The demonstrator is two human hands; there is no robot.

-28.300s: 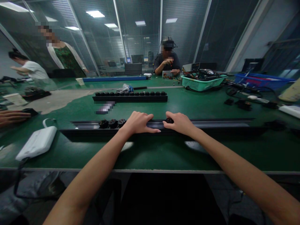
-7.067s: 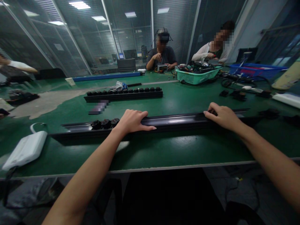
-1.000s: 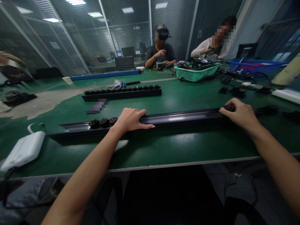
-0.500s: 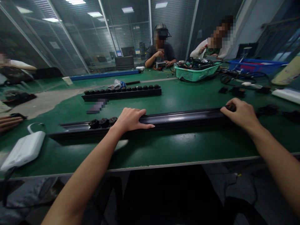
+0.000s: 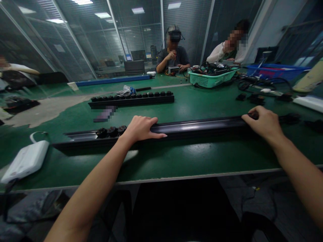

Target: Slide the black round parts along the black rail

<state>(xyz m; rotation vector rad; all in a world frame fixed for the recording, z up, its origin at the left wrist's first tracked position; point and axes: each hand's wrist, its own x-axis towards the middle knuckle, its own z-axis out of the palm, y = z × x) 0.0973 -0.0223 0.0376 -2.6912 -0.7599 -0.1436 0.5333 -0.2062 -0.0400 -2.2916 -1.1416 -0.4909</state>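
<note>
A long black metal channel (image 5: 196, 125) lies across the green table, its top groove open. My left hand (image 5: 138, 128) grips it left of the middle, thumb along the front side and fingers over the back. Several round black inserts (image 5: 111, 131) sit in the groove just left of that hand. At the channel's right end, my right hand (image 5: 264, 124) pinches a small dark insert (image 5: 253, 115), mostly hidden by the fingers. Whether this insert is inside the groove I cannot tell. More loose black inserts (image 5: 290, 118) lie to the right of that hand.
Behind stands a second black channel (image 5: 151, 98) filled with inserts, a pixelated flat object (image 5: 104, 114) before it. A white box (image 5: 26, 159) with a cable lies left. Farther back are a green basket (image 5: 209, 80) of cables and a blue basket (image 5: 275, 71). Co-workers sit around the table.
My right hand has shifted slightly right with the dark insert. My left hand stays put on the channel. Another person's hand has left the view at the left edge.
</note>
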